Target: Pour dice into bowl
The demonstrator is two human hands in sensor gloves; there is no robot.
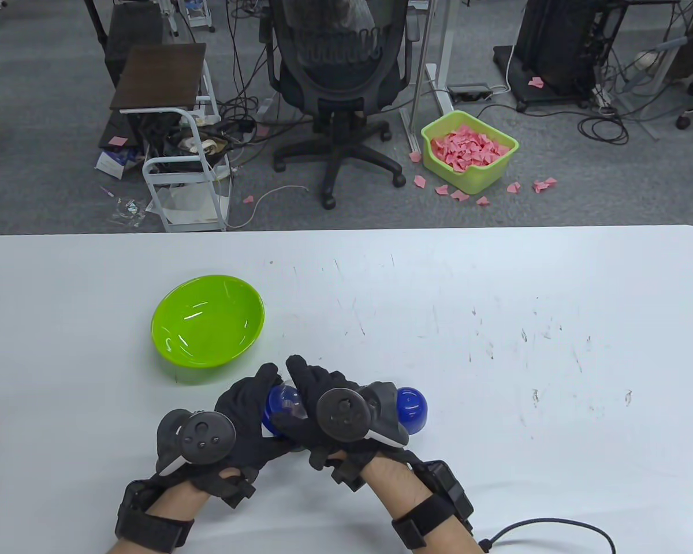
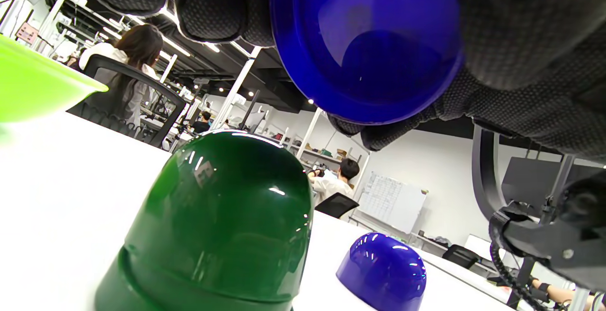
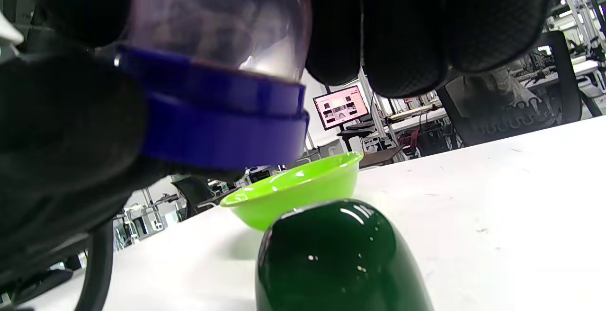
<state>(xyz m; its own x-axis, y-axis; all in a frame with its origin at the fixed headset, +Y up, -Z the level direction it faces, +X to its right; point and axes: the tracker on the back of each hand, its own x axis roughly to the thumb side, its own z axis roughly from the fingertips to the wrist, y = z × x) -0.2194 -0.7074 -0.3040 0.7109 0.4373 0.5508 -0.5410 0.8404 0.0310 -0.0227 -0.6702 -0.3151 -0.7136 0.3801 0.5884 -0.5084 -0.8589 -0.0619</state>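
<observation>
Green bowl (image 1: 208,329) sits on the white tabletop (image 1: 496,323) at left-centre, upright, nothing visible inside it from the table view. Just nearer the person and slightly right of the bowl, the left hand (image 1: 239,427) grips the blue half (image 2: 367,46) of a capsule; in the left wrist view its fingers (image 2: 215,5) curl round the blue rim. The right hand (image 1: 323,410) meets the same capsule from the other side, fingers curled over its clear dome (image 3: 213,17), which joins the blue band in the right wrist view. Capsule held above the tabletop, between both hands, near the bowl but not over it. Contents of the clear dome are hazy; dice cannot be made out. A dark green capsule (image 2: 213,226) stands upright on the tabletop directly below the hands, hidden in the table view. Further right, a separate blue dome (image 1: 411,408) rests on the tabletop just beside the right hand, rounded side up. A black cable (image 1: 554,528) runs from the right wrist strap across the near edge. Beyond the tabletop, on the floor: an office chair (image 1: 338,86) and a green bin (image 1: 496,167) holding pink paper pieces.
</observation>
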